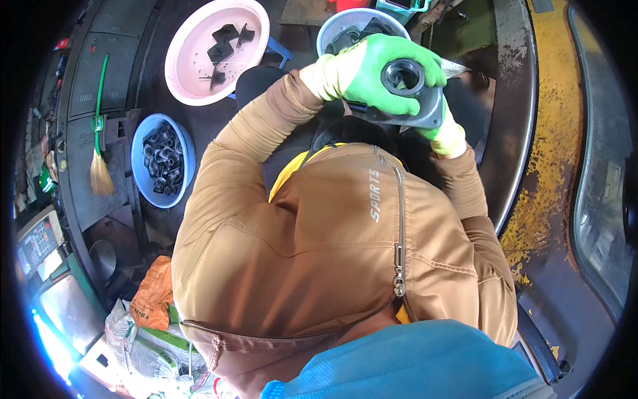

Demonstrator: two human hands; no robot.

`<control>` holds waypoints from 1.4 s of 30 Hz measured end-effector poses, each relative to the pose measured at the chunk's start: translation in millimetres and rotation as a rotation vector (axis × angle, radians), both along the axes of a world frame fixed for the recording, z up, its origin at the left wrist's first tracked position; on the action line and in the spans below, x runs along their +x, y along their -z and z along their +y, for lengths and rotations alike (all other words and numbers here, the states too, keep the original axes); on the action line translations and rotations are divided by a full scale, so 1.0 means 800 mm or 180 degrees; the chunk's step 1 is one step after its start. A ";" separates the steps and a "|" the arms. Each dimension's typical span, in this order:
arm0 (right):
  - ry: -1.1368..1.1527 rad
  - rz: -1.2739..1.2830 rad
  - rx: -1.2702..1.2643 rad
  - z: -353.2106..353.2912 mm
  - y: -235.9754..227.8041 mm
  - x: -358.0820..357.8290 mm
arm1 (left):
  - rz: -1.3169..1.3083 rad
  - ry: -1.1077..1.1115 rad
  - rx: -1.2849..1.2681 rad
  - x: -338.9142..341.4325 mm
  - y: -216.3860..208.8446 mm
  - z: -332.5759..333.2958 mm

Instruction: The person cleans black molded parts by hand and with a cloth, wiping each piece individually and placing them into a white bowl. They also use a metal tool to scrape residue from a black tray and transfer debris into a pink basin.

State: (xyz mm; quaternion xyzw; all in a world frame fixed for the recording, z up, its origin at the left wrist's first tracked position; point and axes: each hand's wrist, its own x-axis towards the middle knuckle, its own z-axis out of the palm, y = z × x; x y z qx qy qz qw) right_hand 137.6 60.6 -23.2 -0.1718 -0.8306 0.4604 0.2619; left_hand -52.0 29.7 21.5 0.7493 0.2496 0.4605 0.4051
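My left hand (372, 73), in a green glove with a pale yellow cuff, is closed around a black flanged part (432, 106). A round collar with an open hole stands up from the part's flat plate, and my fingers wrap about that collar. My right hand (446, 135), gloved alike, is against the plate's right end; its fingers are hidden behind the part. A pale pointed tip (454, 68) juts out just beyond my left fingers, and I cannot make out what it belongs to.
Ahead stands a pink basin (174, 63) with a few black pieces. A light blue basket (325, 33) holds black parts beyond my hands. To the left, a blue tub (137, 163) is heaped with small black parts. A worn yellow machine panel (555, 126) rises at right.
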 end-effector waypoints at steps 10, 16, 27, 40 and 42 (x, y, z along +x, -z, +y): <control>0.0144 -0.0003 -0.0504 -0.002 0.026 -0.016 | -0.0034 0.1548 -0.0592 -0.021 0.001 0.042; 0.1108 0.0426 0.0862 0.027 0.006 -0.030 | -0.0239 -0.1200 -0.0620 0.009 0.013 0.016; 0.0625 0.0703 -0.0571 0.018 0.008 -0.018 | -0.0344 -0.1368 0.0034 0.027 0.016 0.010; -0.0633 -0.0127 -0.2121 0.029 0.020 0.017 | -0.0042 0.0738 -0.0781 -0.001 0.009 0.025; -0.0833 0.0321 -0.2450 0.025 0.039 0.015 | -0.0160 0.1373 -0.0916 -0.001 0.013 0.031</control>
